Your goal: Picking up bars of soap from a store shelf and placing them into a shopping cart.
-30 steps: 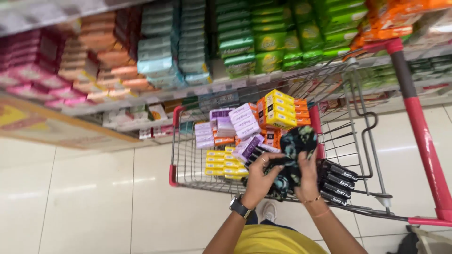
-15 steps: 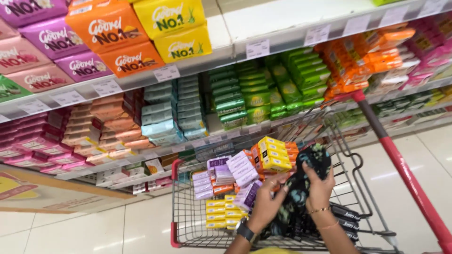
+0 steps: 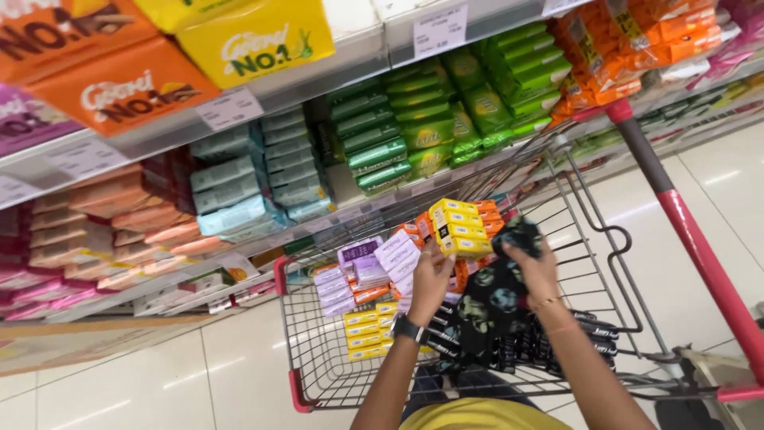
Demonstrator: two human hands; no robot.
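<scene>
Both hands have lifted since the earlier frames, raising a stack of black packets up out of the cart toward the shelves; the view has tilted up too, showing more shelf. Left hand is closed on the left side of the black packet bundle, fingers curled over its top edge, a dark wristwatch on that wrist. Right hand grips the bundle's upper right corner, fingers wrapped over it, thin bangle at the wrist. Bundle is dark with round greenish prints, held upright over the cart's middle, above more black packets lying in the basket.

Just behind the hands sit yellow soap boxes stacked high, orange boxes beside them. Purple and white boxes lie to the left, small yellow boxes lower down. All inside a wire shopping cart with red trim and a red handle.

Shelves behind: green soap packs, pale blue packs, peach packs, big orange and yellow bags on top. White tile floor below.
</scene>
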